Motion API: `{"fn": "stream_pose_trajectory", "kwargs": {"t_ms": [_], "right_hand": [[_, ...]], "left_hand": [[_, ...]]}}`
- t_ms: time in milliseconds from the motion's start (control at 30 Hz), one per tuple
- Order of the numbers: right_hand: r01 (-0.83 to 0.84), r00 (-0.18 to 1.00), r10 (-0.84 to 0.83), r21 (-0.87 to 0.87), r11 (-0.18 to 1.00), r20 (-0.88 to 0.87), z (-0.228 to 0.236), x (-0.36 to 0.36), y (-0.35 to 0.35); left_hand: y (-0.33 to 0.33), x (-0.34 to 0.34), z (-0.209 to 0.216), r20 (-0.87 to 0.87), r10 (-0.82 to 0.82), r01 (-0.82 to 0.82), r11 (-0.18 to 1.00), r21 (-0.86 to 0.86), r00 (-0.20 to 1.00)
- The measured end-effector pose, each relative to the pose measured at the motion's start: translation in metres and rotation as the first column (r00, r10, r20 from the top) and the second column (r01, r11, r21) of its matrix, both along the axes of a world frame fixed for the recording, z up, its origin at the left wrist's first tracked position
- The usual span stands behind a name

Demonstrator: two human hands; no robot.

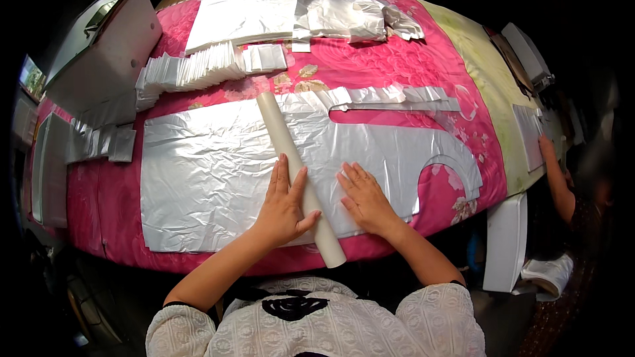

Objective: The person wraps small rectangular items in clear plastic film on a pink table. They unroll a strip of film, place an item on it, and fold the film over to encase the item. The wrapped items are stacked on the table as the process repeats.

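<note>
A flattened silvery-white plastic apron (192,178) lies across the pink flowered cloth in front of me, its neck loop and curved cutout toward the right. It is wrinkled on the left; whether several layers lie there I cannot tell. Across its middle rests a white tube (283,135), slanting from far left to near right. My left hand (283,206) lies on the tube's near half, fingers stretched out and thumb apart. Just right of the tube, my right hand (367,199) is pressed flat on the plastic with its fingers spread, holding nothing.
Beyond the apron lie folded plastic packets (192,69) in a row and another pile of plastic aprons (241,16). White boxes (116,49) stand at the left. At the right, another person's hand (547,149) touches white sheets (527,133) on yellow-green cloth (463,33).
</note>
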State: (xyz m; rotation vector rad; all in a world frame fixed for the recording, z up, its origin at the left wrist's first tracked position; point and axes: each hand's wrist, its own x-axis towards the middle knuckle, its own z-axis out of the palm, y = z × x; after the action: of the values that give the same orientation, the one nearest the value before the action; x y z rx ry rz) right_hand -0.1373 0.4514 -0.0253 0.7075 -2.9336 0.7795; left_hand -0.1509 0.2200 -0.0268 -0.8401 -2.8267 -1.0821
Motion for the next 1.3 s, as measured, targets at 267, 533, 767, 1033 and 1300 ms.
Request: {"fn": "stream_pose_trajectory", "kwargs": {"t_ms": [267, 533, 767, 1033, 1300], "right_hand": [[0.724, 0.674, -0.664, 0.111, 0.680, -0.323, -0.036, -0.025, 0.260], [0.709, 0.523, -0.674, -0.173, 0.684, -0.522, 0.006, -0.009, 0.187], [0.057, 0.998, -0.042, -0.402, 0.914, 0.046, 0.045, 0.035, -0.058], [0.199, 0.978, -0.199, 0.005, 0.980, -0.056, 0.066, 0.097, -0.052], [0.387, 0.695, -0.253, -0.053, 0.921, 0.673, 0.035, 0.112, -0.044]], "left_hand": [[0.036, 0.013, 0.009, -0.021, -0.104, 0.102, 0.991, -0.084, 0.994], [0.039, 0.016, 0.010, -0.064, -0.086, 0.085, 0.996, -0.013, 0.994], [0.024, 0.008, 0.039, 0.813, -0.316, -0.485, 0.676, 0.554, 0.489], [-0.187, -0.011, 0.028, 0.864, 0.154, -0.622, 0.754, 0.211, 0.479], [-0.230, -0.016, 0.024, 0.758, 0.347, -0.583, 0.811, 0.054, 0.552]]}}
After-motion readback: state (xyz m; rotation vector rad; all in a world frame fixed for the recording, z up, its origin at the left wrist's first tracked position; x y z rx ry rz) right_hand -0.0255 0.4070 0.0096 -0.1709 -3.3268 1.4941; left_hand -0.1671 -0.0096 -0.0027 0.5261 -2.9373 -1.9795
